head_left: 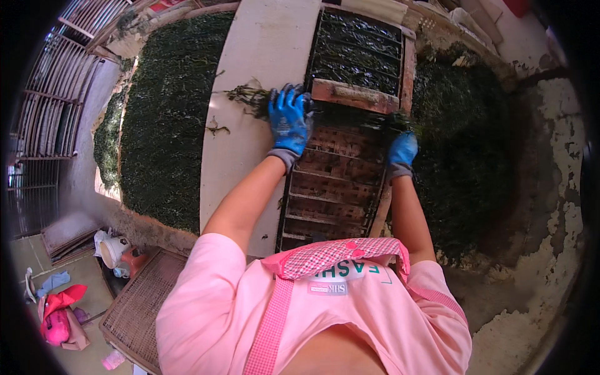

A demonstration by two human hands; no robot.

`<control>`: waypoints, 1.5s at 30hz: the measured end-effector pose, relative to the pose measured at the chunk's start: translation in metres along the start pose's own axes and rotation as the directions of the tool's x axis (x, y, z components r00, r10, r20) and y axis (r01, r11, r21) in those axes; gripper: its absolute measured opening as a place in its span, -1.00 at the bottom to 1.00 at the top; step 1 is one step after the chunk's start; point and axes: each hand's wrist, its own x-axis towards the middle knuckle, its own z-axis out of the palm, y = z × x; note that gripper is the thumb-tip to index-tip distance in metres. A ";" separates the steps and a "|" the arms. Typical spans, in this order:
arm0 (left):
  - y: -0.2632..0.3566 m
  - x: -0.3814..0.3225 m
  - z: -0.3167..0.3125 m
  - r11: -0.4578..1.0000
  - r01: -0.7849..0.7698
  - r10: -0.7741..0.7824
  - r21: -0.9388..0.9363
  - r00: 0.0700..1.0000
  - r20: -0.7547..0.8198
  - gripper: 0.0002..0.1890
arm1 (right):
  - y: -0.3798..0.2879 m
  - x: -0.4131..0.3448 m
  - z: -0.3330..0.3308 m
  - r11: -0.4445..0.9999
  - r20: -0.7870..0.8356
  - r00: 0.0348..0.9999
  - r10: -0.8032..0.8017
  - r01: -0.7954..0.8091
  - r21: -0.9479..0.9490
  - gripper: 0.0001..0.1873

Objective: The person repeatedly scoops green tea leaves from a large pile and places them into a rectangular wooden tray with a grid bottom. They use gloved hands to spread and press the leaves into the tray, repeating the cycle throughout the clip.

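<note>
My left hand, in a blue coated work glove with a grey cuff, lies palm down at the border of a pale board and a dark slatted frame. Wet green strands, seaweed-like, trail from beside its fingers onto the board. Whether its palm grips any is hidden. At the frame's right side my right hand, gloved alike, has its fingers curled around a green tuft. A blurred dark band of strands spans between the hands, just below a worn wooden crossbar.
Beyond the crossbar, dark wet strands fill the frame's far compartments. Woven brown matting shows between the nearer slats. Large beds of green strands flank it, left and right. A woven screen, white bucket and stacked racks stand left.
</note>
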 end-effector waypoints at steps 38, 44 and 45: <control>0.059 -0.002 0.057 0.974 -0.042 0.066 -0.223 0.992 0.105 -0.81 | 0.147 0.091 0.082 0.867 -0.138 0.886 0.442 -0.384 0.317 -0.65; 0.061 0.001 0.042 0.974 0.005 0.031 -0.226 0.987 0.156 -0.81 | 0.113 -0.016 0.058 0.235 0.033 0.770 0.637 -0.235 0.943 -0.53; 0.063 -0.004 0.041 0.969 0.006 0.031 -0.246 0.989 0.148 -0.81 | 0.114 -0.035 0.050 0.207 0.034 0.775 0.631 -0.211 0.955 -0.41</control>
